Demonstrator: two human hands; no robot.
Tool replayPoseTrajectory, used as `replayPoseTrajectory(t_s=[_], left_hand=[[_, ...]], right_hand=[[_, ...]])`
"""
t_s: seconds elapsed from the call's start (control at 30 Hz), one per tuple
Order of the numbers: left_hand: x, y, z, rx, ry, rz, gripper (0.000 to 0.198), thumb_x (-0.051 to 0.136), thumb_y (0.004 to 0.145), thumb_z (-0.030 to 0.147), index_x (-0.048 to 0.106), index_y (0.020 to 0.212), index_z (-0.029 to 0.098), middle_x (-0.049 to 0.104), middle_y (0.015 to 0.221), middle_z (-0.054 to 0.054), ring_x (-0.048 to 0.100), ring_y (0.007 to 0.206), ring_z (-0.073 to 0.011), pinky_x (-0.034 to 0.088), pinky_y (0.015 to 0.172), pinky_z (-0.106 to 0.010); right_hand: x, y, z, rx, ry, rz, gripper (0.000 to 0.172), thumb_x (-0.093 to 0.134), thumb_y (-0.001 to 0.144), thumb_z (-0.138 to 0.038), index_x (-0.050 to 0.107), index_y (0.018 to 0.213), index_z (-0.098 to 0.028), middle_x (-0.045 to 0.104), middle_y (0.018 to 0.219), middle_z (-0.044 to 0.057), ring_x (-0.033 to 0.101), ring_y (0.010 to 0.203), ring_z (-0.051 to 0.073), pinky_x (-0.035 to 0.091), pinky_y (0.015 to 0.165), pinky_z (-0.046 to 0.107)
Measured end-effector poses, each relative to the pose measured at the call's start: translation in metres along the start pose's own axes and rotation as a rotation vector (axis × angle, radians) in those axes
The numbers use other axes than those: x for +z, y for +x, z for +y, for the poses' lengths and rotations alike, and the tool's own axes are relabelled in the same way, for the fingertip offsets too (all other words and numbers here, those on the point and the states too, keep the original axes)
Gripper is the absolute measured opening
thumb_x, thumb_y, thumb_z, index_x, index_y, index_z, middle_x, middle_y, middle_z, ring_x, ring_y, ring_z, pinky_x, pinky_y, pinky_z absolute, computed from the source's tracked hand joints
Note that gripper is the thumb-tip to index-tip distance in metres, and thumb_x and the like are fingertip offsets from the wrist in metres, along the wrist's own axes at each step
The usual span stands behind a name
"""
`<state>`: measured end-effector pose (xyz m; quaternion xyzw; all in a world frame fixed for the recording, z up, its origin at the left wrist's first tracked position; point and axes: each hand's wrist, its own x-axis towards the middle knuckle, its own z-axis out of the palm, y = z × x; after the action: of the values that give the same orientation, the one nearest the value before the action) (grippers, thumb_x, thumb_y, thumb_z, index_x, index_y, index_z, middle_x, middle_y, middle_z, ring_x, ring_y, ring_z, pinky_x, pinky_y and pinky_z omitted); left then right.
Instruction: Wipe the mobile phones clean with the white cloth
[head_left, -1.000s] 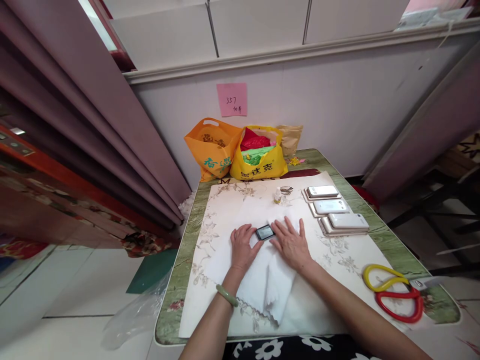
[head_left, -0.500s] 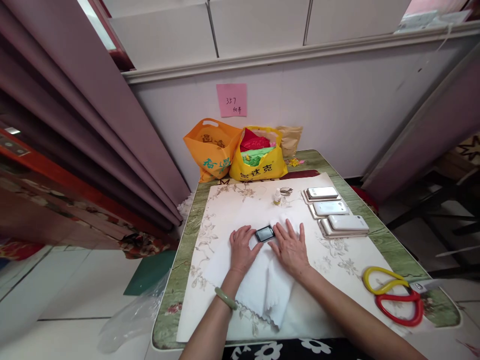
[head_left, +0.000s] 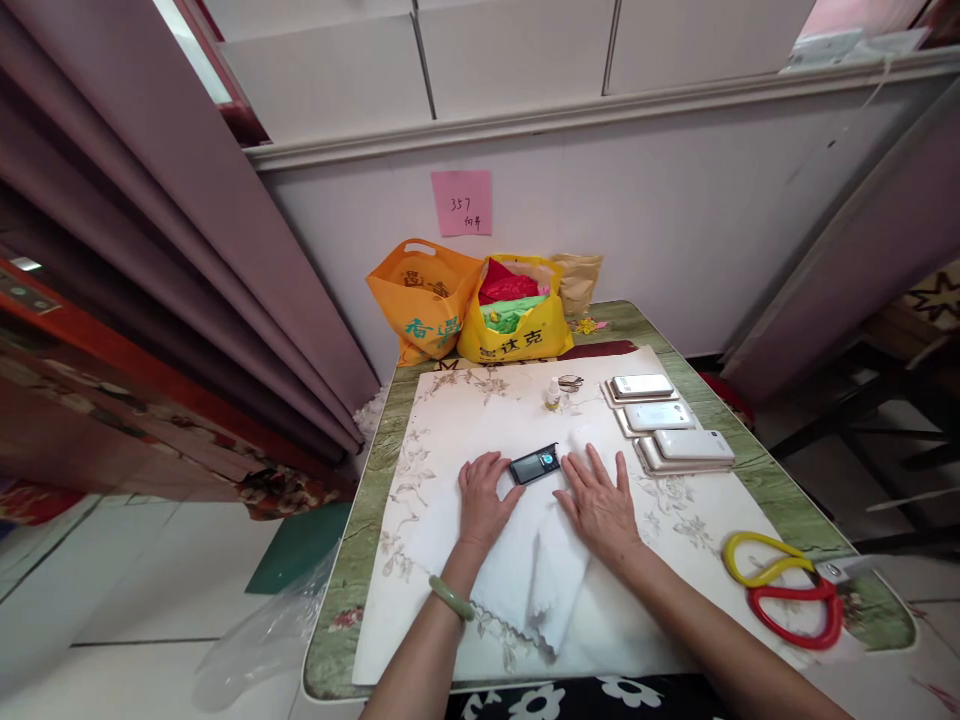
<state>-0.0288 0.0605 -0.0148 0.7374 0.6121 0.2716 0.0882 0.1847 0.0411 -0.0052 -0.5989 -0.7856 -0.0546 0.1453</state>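
Left hand [head_left: 484, 497] and right hand [head_left: 600, 498] flat, fingers spread, on white cloth [head_left: 517, 560] — small phone [head_left: 534, 466] between them, holding nothing, desk [head_left: 757, 470]

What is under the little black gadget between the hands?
A white cloth lies under the little black gadget, on a flowered sheet. The left hand and right hand rest on that cloth. The spot right underneath is hidden.

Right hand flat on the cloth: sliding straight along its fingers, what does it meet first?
Likely the small bottle; the right hand points between the dark device and the stacked phones, though the angle is hard to judge.
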Motion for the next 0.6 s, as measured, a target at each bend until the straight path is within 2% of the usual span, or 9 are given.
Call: replayPoseTrajectory(t_s=[0.17, 0.47, 0.6], left_hand=[[0.0, 0.0, -0.001, 0.01, 0.008, -0.003, 0.041, 0.068, 0.078, 0.034, 0.061, 0.117, 0.026, 0.059, 0.129, -0.008, 0.049, 0.124, -0.0264, 0.024, 0.111, -0.05], [0.001, 0.0, -0.003, 0.017, 0.011, -0.013, 0.041, 0.067, 0.079, 0.035, 0.06, 0.119, 0.027, 0.058, 0.13, -0.008, 0.049, 0.124, -0.0264, 0.024, 0.11, -0.051], [0.0, 0.0, -0.002, 0.018, 0.012, -0.014, 0.041, 0.067, 0.079, 0.035, 0.061, 0.118, 0.027, 0.059, 0.129, -0.009, 0.049, 0.124, -0.0267, 0.025, 0.11, -0.051]], right_hand=[[0.001, -0.014, -0.006, -0.027, 0.016, 0.004, 0.049, 0.038, 0.097, -0.047, 0.05, 0.138, -0.023, 0.05, 0.142, 0.003, 0.023, 0.143, 0.031, -0.001, 0.116, 0.06], [0.007, 0.03, -0.005, -0.06, 0.033, -0.042, 0.054, 0.038, 0.096, -0.053, 0.048, 0.14, -0.023, 0.051, 0.141, 0.003, 0.027, 0.141, 0.031, -0.004, 0.115, 0.062], [0.006, 0.015, -0.008, -0.08, 0.02, -0.026, 0.056, 0.038, 0.096, -0.054, 0.046, 0.141, -0.021, 0.049, 0.143, 0.006, 0.026, 0.142, 0.031, -0.002, 0.116, 0.061]])
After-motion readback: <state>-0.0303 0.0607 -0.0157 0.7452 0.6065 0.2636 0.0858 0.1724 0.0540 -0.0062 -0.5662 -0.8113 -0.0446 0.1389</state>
